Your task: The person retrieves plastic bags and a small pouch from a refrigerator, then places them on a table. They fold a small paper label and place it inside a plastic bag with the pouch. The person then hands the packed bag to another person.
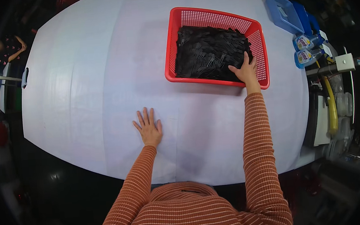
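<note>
A red perforated plastic basket (168, 58) stands toward the right of the white table. Heaped inside it are many small, thin black pieces (209, 53); some look pronged like forks, but their exact kind is too small to tell. My right hand (246, 71) reaches over the basket's near right corner, touching or just above the heap. Its thumb and fingers are spread, and nothing shows between them. To the left, in front of the basket, my left hand (149, 129) lies flat on the tabletop with its fingers apart.
The white-covered table (76, 86) stretches far to the left. Along its right edge sit a blue tray (284, 13) and two bottles of blue liquid (304, 58). Beyond that edge hangs a yellow tube (331, 107). Another person's arm (16, 51) shows at the far left.
</note>
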A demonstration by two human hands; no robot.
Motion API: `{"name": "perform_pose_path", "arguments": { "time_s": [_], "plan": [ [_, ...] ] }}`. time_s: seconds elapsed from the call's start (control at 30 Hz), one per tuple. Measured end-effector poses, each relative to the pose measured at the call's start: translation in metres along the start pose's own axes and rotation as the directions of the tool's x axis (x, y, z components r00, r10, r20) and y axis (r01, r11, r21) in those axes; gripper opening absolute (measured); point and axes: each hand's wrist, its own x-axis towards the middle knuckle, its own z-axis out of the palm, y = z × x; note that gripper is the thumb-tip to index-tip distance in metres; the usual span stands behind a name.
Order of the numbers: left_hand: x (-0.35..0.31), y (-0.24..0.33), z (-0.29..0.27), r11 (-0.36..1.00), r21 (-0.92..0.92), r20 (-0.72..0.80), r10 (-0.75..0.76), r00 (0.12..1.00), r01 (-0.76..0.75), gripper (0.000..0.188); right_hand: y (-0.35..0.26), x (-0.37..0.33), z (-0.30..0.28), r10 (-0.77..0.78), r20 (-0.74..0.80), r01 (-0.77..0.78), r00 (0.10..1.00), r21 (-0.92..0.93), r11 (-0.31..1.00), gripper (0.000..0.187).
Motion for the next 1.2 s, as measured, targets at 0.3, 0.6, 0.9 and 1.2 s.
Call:
{"name": "perform_pose_path", "arguments": {
  "time_s": [0.3,0.6,0.9,1.2],
  "plan": [
    [0.036,0.006,0.017,1.000,-0.026,-0.033,-0.003,0.999,0.002,0.056,-0.074,0.039,0.031,0.040,0.344,0.039,0.938,-0.219,0.975,0.099],
    [0.035,0.013,0.012,0.999,-0.035,-0.014,-0.009,1.000,0.009,0.055,-0.094,-0.001,0.021,-0.408,0.301,0.453,0.862,-0.098,0.886,0.062],
    [0.035,0.011,0.019,1.000,-0.020,-0.050,0.009,0.999,-0.010,0.055,-0.079,-0.058,0.024,-0.525,-0.210,0.560,0.824,0.167,0.812,0.024],
    [0.037,0.012,0.014,1.000,-0.008,-0.042,0.014,0.999,-0.014,0.056,0.022,-0.170,0.090,-0.334,-0.382,0.349,0.862,-0.031,0.937,0.052]
  ]
}}
